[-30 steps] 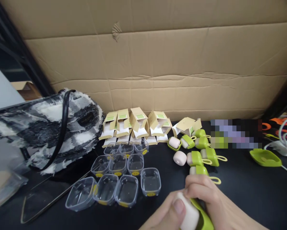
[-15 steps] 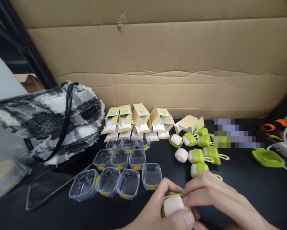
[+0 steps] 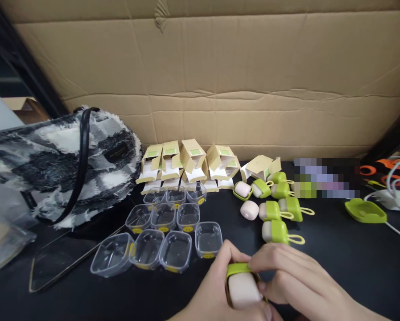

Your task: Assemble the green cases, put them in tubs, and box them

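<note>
Both my hands meet low in the middle of the view around one small pale pink case (image 3: 242, 289) set in a lime green silicone cover. My left hand (image 3: 216, 290) curls round it from the left, thumb and fingers closed on it. My right hand (image 3: 296, 281) grips its right side with bent fingers. Just beyond them lie several more pink cases in green covers (image 3: 276, 231), one bare pink case (image 3: 249, 209), and a group of clear plastic trays (image 3: 176, 249).
Open small cardboard boxes (image 3: 189, 162) stand in a row against a large cardboard sheet (image 3: 220, 80). A black-and-white fuzzy bag (image 3: 59, 160) lies at the left. A green cover piece (image 3: 365, 210) and white cables (image 3: 397, 187) are at the right on the black table (image 3: 336, 249).
The case has been turned so its pink face shows inside the green cover, and both hands have closed tighter around it. The view has shifted slightly.
</note>
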Tool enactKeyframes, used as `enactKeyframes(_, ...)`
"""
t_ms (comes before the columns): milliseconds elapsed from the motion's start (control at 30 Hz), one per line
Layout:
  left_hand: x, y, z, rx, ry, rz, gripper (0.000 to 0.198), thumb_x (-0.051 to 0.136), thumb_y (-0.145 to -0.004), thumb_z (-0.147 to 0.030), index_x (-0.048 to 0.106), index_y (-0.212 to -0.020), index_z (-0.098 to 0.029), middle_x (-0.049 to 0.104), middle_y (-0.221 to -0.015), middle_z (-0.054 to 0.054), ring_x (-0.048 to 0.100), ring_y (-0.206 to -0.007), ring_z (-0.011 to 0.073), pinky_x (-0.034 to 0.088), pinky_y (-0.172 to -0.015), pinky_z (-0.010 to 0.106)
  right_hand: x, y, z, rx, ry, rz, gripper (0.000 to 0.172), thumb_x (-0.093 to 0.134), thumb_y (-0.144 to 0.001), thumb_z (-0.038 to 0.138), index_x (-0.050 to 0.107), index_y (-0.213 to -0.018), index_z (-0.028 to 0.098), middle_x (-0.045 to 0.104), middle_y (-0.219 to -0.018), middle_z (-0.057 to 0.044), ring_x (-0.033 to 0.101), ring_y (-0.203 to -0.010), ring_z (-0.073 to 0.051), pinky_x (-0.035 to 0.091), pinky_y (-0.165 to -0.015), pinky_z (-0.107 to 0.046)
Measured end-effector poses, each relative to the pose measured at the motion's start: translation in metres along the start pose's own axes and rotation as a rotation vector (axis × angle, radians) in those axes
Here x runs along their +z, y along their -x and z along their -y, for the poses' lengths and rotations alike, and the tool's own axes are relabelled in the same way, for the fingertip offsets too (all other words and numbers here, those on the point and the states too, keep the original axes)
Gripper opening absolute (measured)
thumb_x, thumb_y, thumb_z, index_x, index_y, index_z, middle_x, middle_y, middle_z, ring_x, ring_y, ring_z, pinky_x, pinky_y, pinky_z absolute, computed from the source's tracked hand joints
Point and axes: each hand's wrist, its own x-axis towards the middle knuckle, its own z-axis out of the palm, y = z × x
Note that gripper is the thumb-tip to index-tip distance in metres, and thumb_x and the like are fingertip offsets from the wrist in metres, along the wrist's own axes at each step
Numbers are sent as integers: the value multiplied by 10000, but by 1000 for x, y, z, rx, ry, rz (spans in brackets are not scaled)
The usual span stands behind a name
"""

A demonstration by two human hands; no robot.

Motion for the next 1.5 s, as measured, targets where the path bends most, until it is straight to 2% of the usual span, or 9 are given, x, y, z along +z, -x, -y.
enactKeyframes(200,3,1,-3,-58,37,-14,607,874,-641,-433,342,-846,-225,497,-726,-81,420,-590,40,285,-561,214,-5,-7,1,-6,21,56,214,468,-821,-14,566,-827,176,688,-861,-97,629,-751,-179,522,-675,-306)
enactKeyframes(400,4,0,-6,-58,64,-20,552,870,-604,-306,370,-820,-221,524,-782,-50,450,-673,75,331,-608,213,-3,-3,5,-16,46,29,224,465,-823,-21,563,-766,172,685,-822,-99,619,-734,-186,533,-659,-326)
enactKeyframes(633,2,-2,-1,-102,85,-17,483,744,-563,-131,351,-821,-240,508,-632,-109,392,-510,43,276,-519,204,5,-4,3,-40,41,7,224,466,-863,-6,582,-804,176,711,-867,-99,653,-794,-189,562,-769,-337)
enactKeyframes(733,0,2,-4,-121,85,-8,500,797,-598,-206,363,-845,-235,506,-637,-106,392,-512,42,258,-518,207,2,-4,2,-23,2,-15,161,514,-869,52,557,-804,193,704,-874,-78,657,-783,-171,559,-721,-293)
enactKeyframes(800,-3,5,-6,-132,68,1,530,842,-630,-299,372,-866,-232,489,-644,-101,403,-521,44,244,-520,212,-3,-5,1,45,-36,-1,138,603,-823,84,560,-851,212,709,-945,-57,674,-836,-157,557,-741,-251)
enactKeyframes(933,-6,8,-6,-127,24,-14,616,892,-604,-460,399,-890,-224,436,-681,-94,419,-542,44,232,-522,216,-13,-9,-1,156,-75,59,349,703,-692,25,587,-940,242,705,-1001,-12,701,-929,-117,533,-865,-163)
enactKeyframes(1100,-2,7,-10,-138,-23,-44,694,868,-562,-597,417,-917,-207,512,-759,-63,494,-561,43,328,-545,203,-14,-13,-1,176,-135,32,324,691,-706,50,583,-946,238,705,-926,2,707,-896,-110,548,-835,-144)
enactKeyframes(1367,0,6,-17,-145,-85,-57,692,856,-516,-630,403,-833,-214,513,-695,-65,431,-565,58,303,-525,202,-14,-15,1,162,-204,99,336,700,-720,6,597,-960,218,702,-857,-8,684,-800,-122,565,-756,-188)
enactKeyframes(1500,-2,7,-15,-114,-117,-58,680,841,-529,-641,410,-831,-211,503,-707,-53,409,-604,75,298,-545,213,-15,-12,3,173,-215,127,349,695,-739,-1,580,-971,232,711,-929,-5,685,-854,-120,549,-798,-188)
